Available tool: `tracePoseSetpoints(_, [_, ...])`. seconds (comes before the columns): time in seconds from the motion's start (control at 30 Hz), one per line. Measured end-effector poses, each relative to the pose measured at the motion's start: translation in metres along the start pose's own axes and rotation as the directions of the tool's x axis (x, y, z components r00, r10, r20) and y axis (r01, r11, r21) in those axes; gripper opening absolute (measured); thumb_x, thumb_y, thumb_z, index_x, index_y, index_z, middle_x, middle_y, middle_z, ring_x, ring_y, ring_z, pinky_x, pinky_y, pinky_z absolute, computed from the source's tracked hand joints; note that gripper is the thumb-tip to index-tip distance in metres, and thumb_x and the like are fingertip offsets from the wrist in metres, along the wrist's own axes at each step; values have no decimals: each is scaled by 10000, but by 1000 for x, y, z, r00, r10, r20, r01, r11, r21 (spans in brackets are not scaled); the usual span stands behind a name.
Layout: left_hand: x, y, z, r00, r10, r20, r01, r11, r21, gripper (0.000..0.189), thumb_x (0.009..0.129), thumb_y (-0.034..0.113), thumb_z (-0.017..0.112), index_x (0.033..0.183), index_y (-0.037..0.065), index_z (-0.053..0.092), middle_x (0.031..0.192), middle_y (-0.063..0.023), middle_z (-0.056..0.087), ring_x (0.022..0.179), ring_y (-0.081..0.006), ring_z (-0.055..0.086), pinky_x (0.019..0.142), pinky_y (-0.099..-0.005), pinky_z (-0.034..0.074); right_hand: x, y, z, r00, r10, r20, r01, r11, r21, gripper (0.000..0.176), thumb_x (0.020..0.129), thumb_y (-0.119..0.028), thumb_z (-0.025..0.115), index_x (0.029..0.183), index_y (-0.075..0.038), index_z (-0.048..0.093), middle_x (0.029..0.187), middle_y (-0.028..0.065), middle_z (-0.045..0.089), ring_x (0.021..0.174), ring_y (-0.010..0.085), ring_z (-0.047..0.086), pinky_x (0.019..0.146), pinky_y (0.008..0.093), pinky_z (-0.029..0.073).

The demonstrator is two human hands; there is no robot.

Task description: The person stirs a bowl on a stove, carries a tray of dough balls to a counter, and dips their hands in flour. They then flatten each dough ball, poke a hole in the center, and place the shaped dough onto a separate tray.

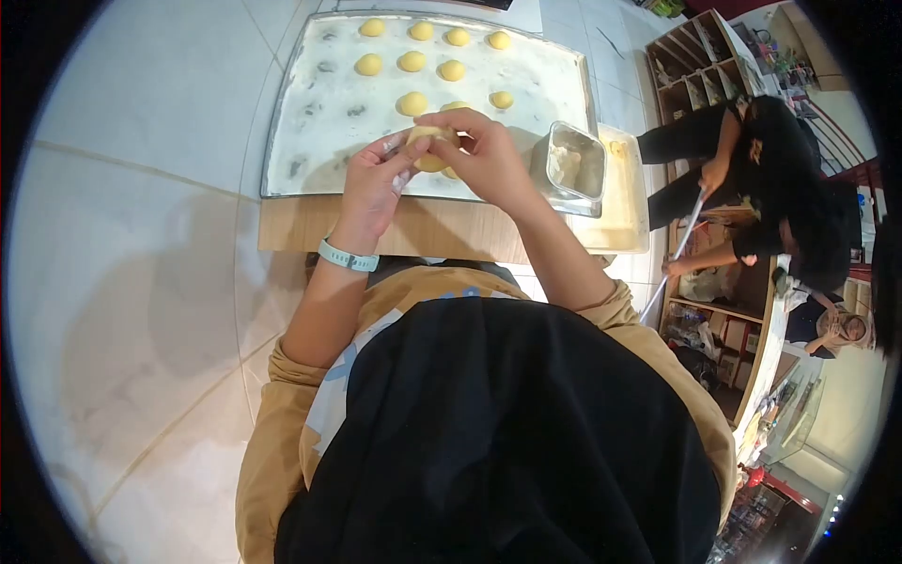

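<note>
Above the near edge of a floured tray, my left hand and my right hand come together around a piece of yellow dough. The fingers of both hands pinch it from either side. White flour marks show on my left hand. Several round yellow dough balls sit in loose rows on the tray beyond my hands. One ball is partly hidden behind my right hand.
A metal container with pale contents stands at the tray's right corner, beside a cream plastic tray. The wooden table edge is nearest me. To the right, a person in black holds a long stick near shelves; another person is behind.
</note>
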State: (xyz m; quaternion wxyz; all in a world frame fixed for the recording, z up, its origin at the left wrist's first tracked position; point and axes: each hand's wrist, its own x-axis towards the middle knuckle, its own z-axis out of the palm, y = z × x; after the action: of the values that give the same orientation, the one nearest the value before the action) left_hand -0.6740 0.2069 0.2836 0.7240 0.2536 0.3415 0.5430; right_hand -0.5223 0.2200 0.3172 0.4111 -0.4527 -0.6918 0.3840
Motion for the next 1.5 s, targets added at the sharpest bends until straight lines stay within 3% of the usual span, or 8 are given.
tracePoseSetpoints(0.17, [-8, 3, 2, 995, 93, -48, -94, 995, -24, 293, 780, 87, 650, 1037, -33, 574, 929, -63, 619, 814, -107, 581, 704, -220, 452, -2, 3, -9, 986, 163, 29, -164, 949, 267, 257, 762, -81, 620, 1019, -67, 631, 835, 76, 623, 702, 99, 554, 627, 233, 456])
tracePoseSetpoints(0.27, [-9, 4, -3, 999, -28, 42, 28, 999, -20, 272, 786, 95, 645, 1020, -30, 583, 905, -62, 622, 783, -102, 582, 688, -214, 454, -7, -3, 2, 999, 34, -27, -31, 991, 129, 232, 764, -60, 627, 992, -19, 633, 818, 53, 636, 672, 73, 545, 615, 201, 448])
tracePoseSetpoints(0.67, [-26, 5, -11, 998, -21, -56, 30, 987, 156, 257, 773, 116, 665, 982, -21, 603, 887, -60, 629, 773, -106, 590, 675, -202, 453, -23, -15, 7, 992, 86, 91, -95, 990, 100, 225, 789, -48, 612, 1004, 16, 611, 825, 60, 626, 667, 71, 550, 606, 189, 429])
tracePoseSetpoints(0.73, [-28, 4, -11, 995, 57, -81, -55, 998, 16, 266, 767, 119, 672, 985, -19, 605, 894, -56, 629, 773, -101, 589, 671, -194, 447, -21, -9, 8, 979, 180, 91, -201, 912, 358, 213, 801, -57, 594, 1000, 19, 607, 844, 85, 631, 717, 92, 583, 655, 208, 450])
tracePoseSetpoints(0.93, [-28, 8, -15, 995, -1, -104, 12, 994, 112, 278, 768, 136, 675, 989, -20, 609, 884, -53, 632, 768, -94, 588, 651, -188, 444, -19, -3, 21, 999, 39, 37, -47, 969, 243, 230, 781, -52, 623, 998, 22, 606, 846, 62, 641, 743, 88, 590, 656, 208, 461])
tracePoseSetpoints(1.07, [-26, 4, -13, 985, 98, -142, -93, 995, 41, 277, 770, 147, 674, 985, -17, 613, 863, -43, 633, 761, -85, 583, 630, -186, 437, -15, -1, 7, 981, 171, 94, -191, 940, 284, 223, 781, -54, 623, 990, 22, 609, 838, 67, 631, 729, 96, 590, 652, 212, 460])
tracePoseSetpoints(1.43, [-18, 15, -3, 998, -67, 13, 65, 992, 105, 255, 788, 126, 650, 985, -32, 610, 850, -45, 630, 728, -86, 583, 609, -194, 445, -13, -2, -1, 978, 199, 68, -210, 896, 391, 217, 792, -57, 617, 1001, -2, 614, 898, 62, 603, 775, 92, 574, 649, 212, 467])
tracePoseSetpoints(1.5, [-14, 12, -8, 998, -61, 13, 58, 985, 160, 249, 795, 116, 639, 985, -41, 605, 861, -54, 630, 741, -97, 589, 629, -207, 459, -16, -3, 4, 992, 51, 111, -63, 992, 106, 242, 811, -34, 594, 1044, 26, 577, 960, 67, 607, 855, 114, 586, 723, 223, 475])
